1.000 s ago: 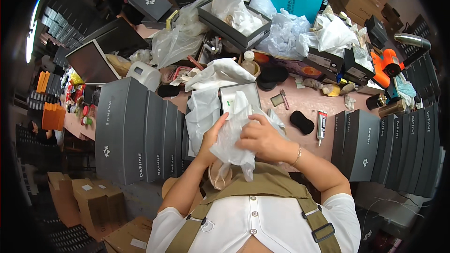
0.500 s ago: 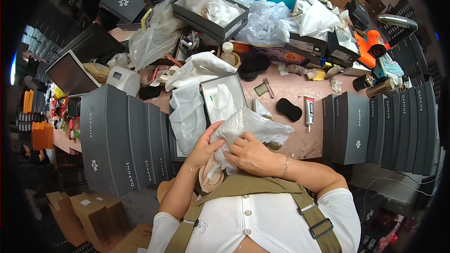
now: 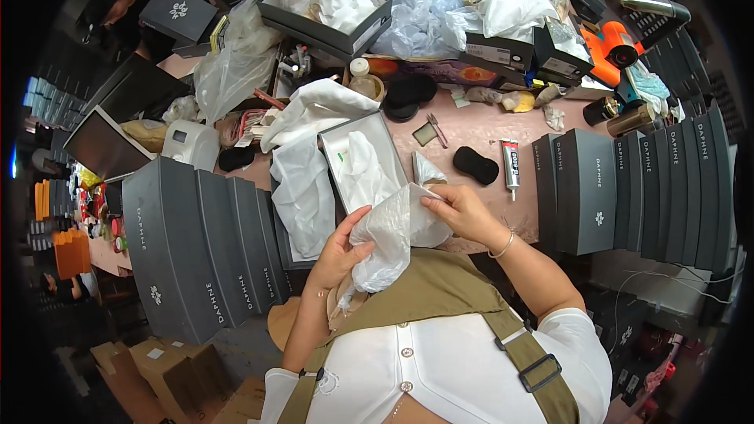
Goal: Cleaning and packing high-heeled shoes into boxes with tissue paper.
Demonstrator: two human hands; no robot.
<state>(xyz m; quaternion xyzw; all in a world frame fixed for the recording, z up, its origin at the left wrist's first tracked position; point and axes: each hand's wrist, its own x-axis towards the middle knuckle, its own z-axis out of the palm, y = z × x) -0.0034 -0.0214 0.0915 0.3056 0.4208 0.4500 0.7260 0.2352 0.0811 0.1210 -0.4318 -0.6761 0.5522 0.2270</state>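
Both hands hold a crumpled translucent white plastic bag [image 3: 390,237] close to my chest, at the near edge of the pink table [image 3: 465,129]. My left hand [image 3: 344,249] grips the bag's lower left side. My right hand [image 3: 457,212] pinches its upper right edge. Just beyond the bag lies an open grey shoe box [image 3: 363,159] lined with white tissue paper, and its lid [image 3: 301,188] with more white paper rests to the left.
Rows of dark grey boxes [image 3: 196,243] stand upright at my left, and more grey boxes [image 3: 628,180] at my right. A black pad [image 3: 476,165], a glue tube [image 3: 510,165], an orange tool [image 3: 616,51] and heaps of bags crowd the table. Another person [image 3: 122,4] is at the far left.
The bag has come lower and closer to my chest. My right hand has shifted to the bag's upper right edge, and the view has tilted further down.
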